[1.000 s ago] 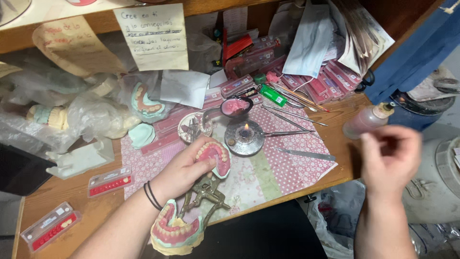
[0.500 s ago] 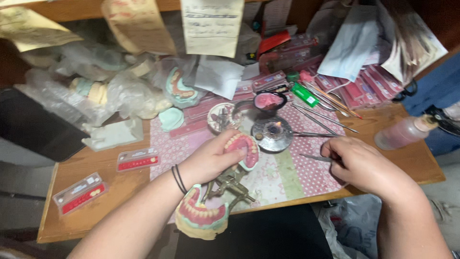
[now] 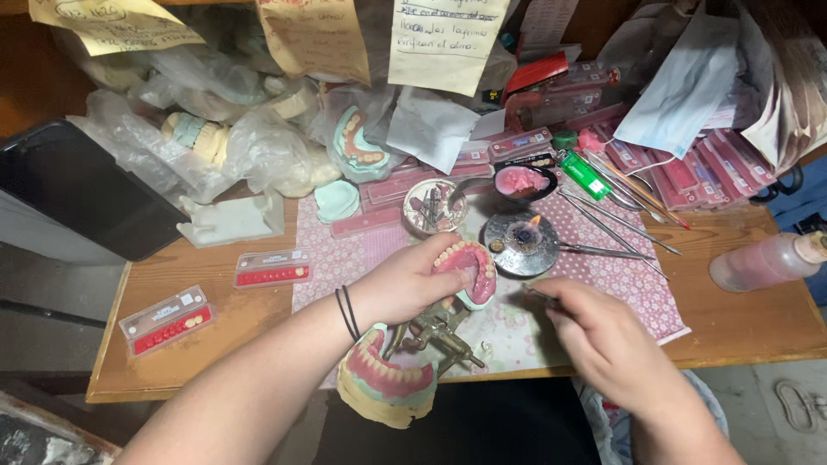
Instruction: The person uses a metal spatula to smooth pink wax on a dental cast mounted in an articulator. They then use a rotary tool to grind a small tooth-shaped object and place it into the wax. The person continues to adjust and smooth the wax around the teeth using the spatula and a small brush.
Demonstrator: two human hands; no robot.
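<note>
My left hand [image 3: 405, 282] grips the upper half of a brass dental articulator [image 3: 435, 331], fingers wrapped over a pink wax denture with a row of white teeth [image 3: 472, 263]. The lower denture model [image 3: 383, 379] hangs over the table's front edge. My right hand [image 3: 603, 336] pinches a thin metal wax tool [image 3: 541, 295], its tip just right of the upper denture. A small round burner [image 3: 521, 241] with a lit flame stands right behind both hands.
A dish of pink wax [image 3: 524, 181], a bowl of small tools [image 3: 435, 207], metal instruments [image 3: 616, 224] and a green lighter [image 3: 586, 175] lie behind. Tooth cards [image 3: 271, 268] sit left, a pink bottle [image 3: 762, 261] right, bagged plaster models [image 3: 224, 142] at back.
My right hand came in from the right side and picked up the thin metal tool, bringing it beside the denture. My left hand kept its hold on the articulator.
</note>
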